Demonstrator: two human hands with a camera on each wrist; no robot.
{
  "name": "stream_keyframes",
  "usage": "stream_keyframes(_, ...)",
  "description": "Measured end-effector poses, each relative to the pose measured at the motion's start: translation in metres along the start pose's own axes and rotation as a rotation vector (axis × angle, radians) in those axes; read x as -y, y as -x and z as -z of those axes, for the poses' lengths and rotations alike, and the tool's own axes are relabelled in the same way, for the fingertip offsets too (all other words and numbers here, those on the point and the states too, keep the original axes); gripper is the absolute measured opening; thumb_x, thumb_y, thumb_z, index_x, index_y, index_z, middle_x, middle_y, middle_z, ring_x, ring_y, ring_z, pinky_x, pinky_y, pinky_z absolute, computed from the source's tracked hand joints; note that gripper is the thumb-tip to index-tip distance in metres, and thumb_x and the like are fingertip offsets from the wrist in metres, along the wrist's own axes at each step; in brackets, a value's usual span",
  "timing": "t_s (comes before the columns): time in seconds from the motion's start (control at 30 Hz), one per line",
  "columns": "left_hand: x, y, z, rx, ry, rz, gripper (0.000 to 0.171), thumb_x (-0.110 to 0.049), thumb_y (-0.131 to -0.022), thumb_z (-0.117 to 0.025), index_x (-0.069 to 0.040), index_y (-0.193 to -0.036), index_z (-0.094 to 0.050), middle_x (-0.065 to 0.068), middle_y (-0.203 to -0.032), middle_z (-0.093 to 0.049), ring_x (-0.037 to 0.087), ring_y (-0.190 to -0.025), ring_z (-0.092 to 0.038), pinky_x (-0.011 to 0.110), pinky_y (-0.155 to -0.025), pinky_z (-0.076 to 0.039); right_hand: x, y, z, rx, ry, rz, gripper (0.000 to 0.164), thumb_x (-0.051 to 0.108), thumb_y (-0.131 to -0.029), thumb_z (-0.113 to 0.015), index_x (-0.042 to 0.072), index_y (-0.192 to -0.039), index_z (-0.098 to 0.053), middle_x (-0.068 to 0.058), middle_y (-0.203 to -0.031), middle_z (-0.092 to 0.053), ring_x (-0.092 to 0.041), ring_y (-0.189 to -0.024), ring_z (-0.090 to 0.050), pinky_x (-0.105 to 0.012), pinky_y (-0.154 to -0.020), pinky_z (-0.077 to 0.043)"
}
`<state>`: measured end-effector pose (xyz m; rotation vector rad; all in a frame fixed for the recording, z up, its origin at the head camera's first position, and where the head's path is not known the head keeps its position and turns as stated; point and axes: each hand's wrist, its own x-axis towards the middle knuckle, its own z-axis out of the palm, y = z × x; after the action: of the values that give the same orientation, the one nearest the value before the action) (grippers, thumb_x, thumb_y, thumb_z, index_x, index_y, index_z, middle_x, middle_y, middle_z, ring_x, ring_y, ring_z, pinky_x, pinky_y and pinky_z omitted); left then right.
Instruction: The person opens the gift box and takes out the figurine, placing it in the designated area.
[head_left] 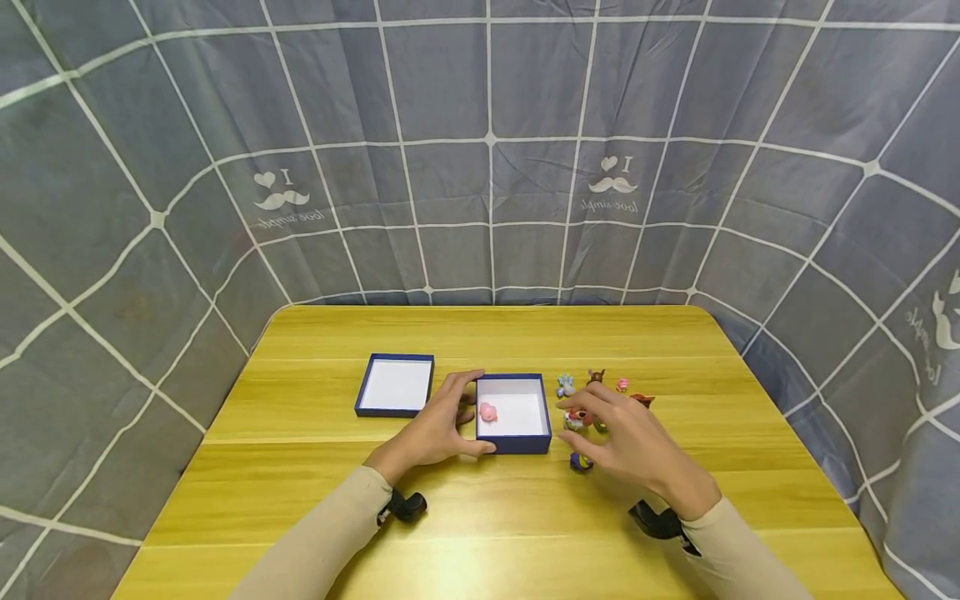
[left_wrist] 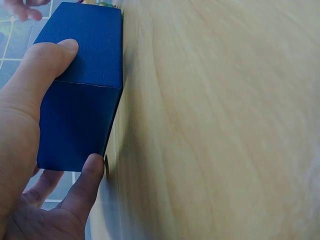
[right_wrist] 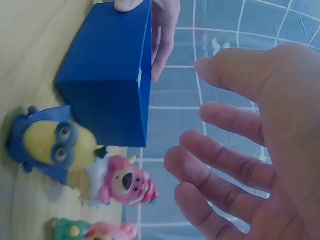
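Observation:
An open blue box (head_left: 513,444) with a white inside stands mid-table, a small pink figurine (head_left: 488,412) lying at its left inner side. My left hand (head_left: 435,427) holds the box by its left side, thumb (left_wrist: 67,47) on the front wall and fingers spread along the left wall. To the right of the box, my right hand (head_left: 633,437) hovers over a group of toy figurines, its fingers loosely bent with nothing between them. Nearest to it are a yellow figurine with blue goggles (right_wrist: 60,145) and a pink bear figurine (right_wrist: 125,180).
A shallow blue lid (head_left: 396,385) lies white side up, left of the box. Behind the right hand are a blue-grey figurine (head_left: 566,385), a brown one (head_left: 596,376), a small pink one (head_left: 622,384) and a red one (head_left: 643,401). A grey checked curtain (head_left: 450,183) surrounds the wooden table.

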<state>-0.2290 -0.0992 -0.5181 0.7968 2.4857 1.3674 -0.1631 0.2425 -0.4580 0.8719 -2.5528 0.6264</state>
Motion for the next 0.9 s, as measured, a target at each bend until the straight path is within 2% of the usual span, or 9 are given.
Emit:
stream_keyframes(0.07, 0.0, 0.001, 0.0, 0.001, 0.0, 0.001, 0.124, -0.032, -0.089, -0.106, -0.013, -0.184, -0.028, 0.017, -0.177, -0.039, 0.035, -0.155, -0.059, 0.044, -0.129, -0.058, 0.002, -0.005, -0.001, 0.018, 0.008, -0.002, 0.035, 0.024, -0.097, -0.097, 0.016, -0.129, -0.085, -0.002, -0.114, -0.081, -0.007, -0.079, -0.068, -0.022, -0.064, -0.056)
stream_keyframes(0.23, 0.001, 0.0, 0.0, 0.0, -0.004, -0.005, 0.124, -0.032, -0.09, -0.106, -0.012, -0.184, -0.028, 0.018, -0.178, -0.039, 0.036, -0.156, -0.059, 0.044, -0.13, -0.058, 0.006, -0.019, -0.002, 0.058, 0.02, 0.013, 0.038, 0.028, -0.099, -0.096, 0.012, -0.131, -0.084, -0.004, -0.115, -0.079, -0.006, -0.074, -0.063, -0.017, -0.061, -0.05)
stream_keyframes(0.6, 0.002, -0.001, -0.001, 0.005, 0.002, -0.014, 0.123, -0.031, -0.09, -0.105, -0.011, -0.184, -0.027, 0.018, -0.177, -0.039, 0.037, -0.155, -0.06, 0.044, -0.129, -0.058, 0.017, -0.055, -0.003, 0.181, 0.001, -0.001, 0.043, 0.036, -0.103, -0.092, 0.013, -0.138, -0.082, -0.006, -0.125, -0.081, -0.019, -0.09, -0.077, -0.02, -0.065, -0.056)
stream_keyframes(0.9, 0.003, -0.003, -0.001, 0.009, 0.001, -0.019, 0.123, -0.032, -0.09, -0.105, -0.013, -0.184, -0.027, 0.016, -0.18, -0.037, 0.035, -0.156, -0.061, 0.043, -0.13, -0.058, 0.022, -0.088, -0.012, 0.35, -0.059, -0.008, 0.046, 0.036, -0.107, -0.088, 0.013, -0.146, -0.079, -0.01, -0.136, -0.081, -0.02, -0.102, -0.079, -0.031, -0.082, -0.067)
